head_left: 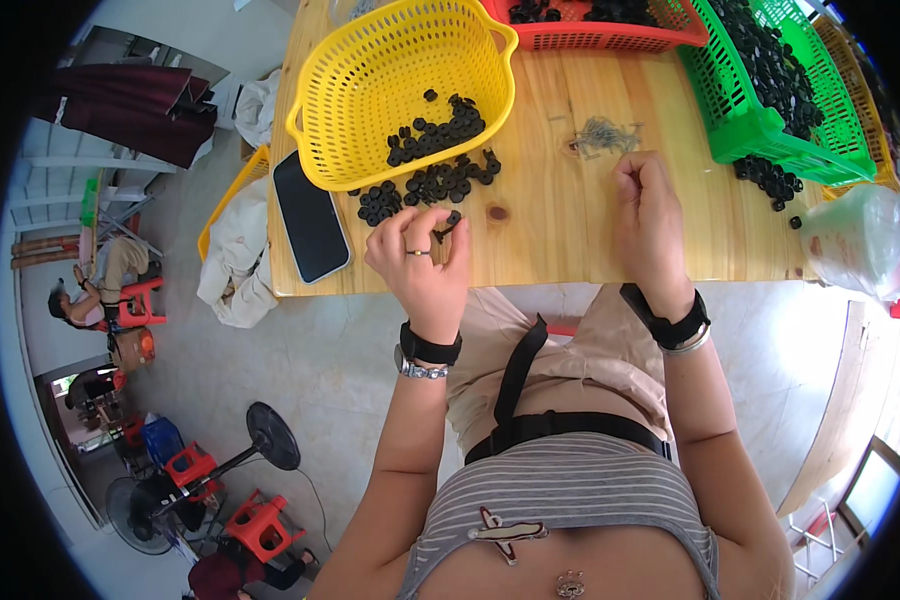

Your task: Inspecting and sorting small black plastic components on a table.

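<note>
Small black part: a small black ring piece (pixel 448 224) is pinched in the left hand (pixel 420 262), just above the near edge of the counter (pixel 550 215).
Left fingers: the fingers (pixel 457 243) are curled and closed around the black piece; a ring is on one finger.
Right hand: the right hand (pixel 647 215) rests over the counter with its fingers (pixel 630 172) bent together; I cannot tell whether something small is between them.
Loose rings: a pile of black rings (pixel 430 185) lies on the counter just beyond the left hand, at the mouth of the tilted yellow basket (pixel 370 80).
Metal parts: a little heap of grey metal pins (pixel 604 135) lies just beyond the right hand.
Around: a dark phone (pixel 310 215) lies left of the rings; a green basket (pixel 760 90) with black parts and a red basket (pixel 610 30) stand farther away.
</note>
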{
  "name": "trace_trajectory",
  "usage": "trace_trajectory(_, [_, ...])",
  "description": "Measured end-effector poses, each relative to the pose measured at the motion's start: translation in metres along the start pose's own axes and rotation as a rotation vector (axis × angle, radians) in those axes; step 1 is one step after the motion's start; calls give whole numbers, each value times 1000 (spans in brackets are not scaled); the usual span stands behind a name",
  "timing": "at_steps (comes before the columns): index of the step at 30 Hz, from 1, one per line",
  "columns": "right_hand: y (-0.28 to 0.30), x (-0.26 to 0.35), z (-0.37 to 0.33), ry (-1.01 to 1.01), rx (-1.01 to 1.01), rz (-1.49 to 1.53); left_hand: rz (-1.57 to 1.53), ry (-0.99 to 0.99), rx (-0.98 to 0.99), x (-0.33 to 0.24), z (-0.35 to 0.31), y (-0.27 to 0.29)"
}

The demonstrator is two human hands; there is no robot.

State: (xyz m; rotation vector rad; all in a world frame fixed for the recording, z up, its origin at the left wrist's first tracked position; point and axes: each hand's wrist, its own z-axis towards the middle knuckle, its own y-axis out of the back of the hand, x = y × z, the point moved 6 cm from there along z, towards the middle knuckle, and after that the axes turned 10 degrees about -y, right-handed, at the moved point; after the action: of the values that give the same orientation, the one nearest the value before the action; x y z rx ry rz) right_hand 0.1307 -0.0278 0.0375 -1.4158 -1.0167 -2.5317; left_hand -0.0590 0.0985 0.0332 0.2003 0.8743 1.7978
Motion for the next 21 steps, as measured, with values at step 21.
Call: trace_trajectory(21, [2,-27,-5,-492,85,649,-862,175,158,-68,18,-55])
